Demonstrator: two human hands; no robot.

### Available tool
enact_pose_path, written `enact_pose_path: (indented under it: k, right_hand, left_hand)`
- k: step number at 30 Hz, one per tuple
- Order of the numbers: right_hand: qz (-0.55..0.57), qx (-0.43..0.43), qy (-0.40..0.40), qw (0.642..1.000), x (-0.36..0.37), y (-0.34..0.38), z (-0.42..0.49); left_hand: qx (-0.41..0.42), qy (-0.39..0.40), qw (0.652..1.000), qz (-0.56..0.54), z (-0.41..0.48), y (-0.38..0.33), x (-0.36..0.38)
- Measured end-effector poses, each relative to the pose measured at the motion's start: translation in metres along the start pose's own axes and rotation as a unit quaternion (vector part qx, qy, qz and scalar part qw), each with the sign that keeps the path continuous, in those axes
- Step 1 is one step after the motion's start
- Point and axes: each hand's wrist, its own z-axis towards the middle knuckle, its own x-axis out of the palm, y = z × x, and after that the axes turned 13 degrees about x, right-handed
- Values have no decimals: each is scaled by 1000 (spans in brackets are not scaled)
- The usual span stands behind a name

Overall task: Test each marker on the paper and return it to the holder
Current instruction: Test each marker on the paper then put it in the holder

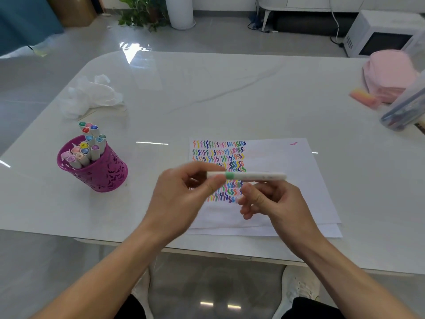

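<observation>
Well along, judging by the squiggle rows on the paper (287,169) at the surface's (207,88) front edge. The left hand (184,192) pinches a green-banded marker (248,176) above it; the right hand's (276,203) grip is unclear. The holder (103,176) waits front-left.

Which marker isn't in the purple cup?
The white marker with a green band, pinched in the left hand; the other markers stand in the purple holder.

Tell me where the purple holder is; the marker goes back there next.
In the head view, the purple holder stands on the table, left of the paper and the left hand.
</observation>
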Motion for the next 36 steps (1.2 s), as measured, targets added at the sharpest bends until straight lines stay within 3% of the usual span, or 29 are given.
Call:
enact_pose_path:
  k: [4,9,17,22,28,36]
  right_hand:
    - [-54,-1,-67,996,-6,-7,7]
    - [-101,-13,-159,982,-21,-21,20]
    - [-128,-31,-164,978,-17,-25,20]
    - [-160,-49,-156,973,-8,-28,22]
    - [-196,-53,-150,968,-3,-34,23]
    - [-202,-57,-151,966,-3,-34,23]
  left_hand:
    - [18,-119,991,-52,8,-8,-26]
    - [75,-247,966,28,12,-20,-61]
    - [123,-361,916,123,1,-21,-110]
    - [168,-378,894,173,-5,-21,-131]
    - [157,-387,880,226,-8,-10,-152]
    - [5,-310,907,286,-9,13,-152]
